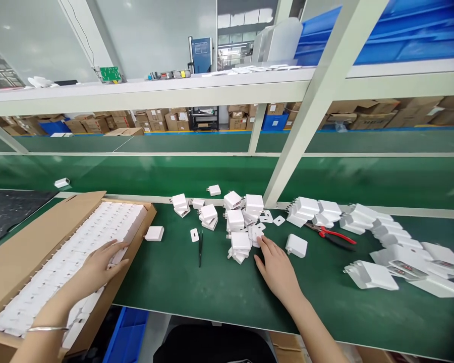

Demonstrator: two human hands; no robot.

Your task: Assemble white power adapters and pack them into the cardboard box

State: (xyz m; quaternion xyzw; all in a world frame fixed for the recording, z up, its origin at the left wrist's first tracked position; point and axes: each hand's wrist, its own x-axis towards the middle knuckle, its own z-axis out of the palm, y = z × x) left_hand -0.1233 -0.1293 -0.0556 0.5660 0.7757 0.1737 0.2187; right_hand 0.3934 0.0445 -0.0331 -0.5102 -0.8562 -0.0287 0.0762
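Observation:
My left hand (101,266) lies over the cardboard box (146,222) packed with rows of white charger housings (70,252). Its fingers are stretched out and rest on the housings near the box's right side. At the middle of the green bench, my right hand (275,264) has its fingertips on small white plates (256,233), thumb spread apart from the fingers. Left of those fingertips is a stack of white chargers (240,243), with more piled behind it. One charger (297,245) lies just right of the hand. Black tweezers (200,248) and a loose white plate (194,235) are left of the piles.
Red-handled pliers (335,235) lie at the right, before a long row of chargers (391,232). A slanted white post (306,116) rises behind the bench to a shelf (155,96). Below the bench edge sits a blue bin (126,333).

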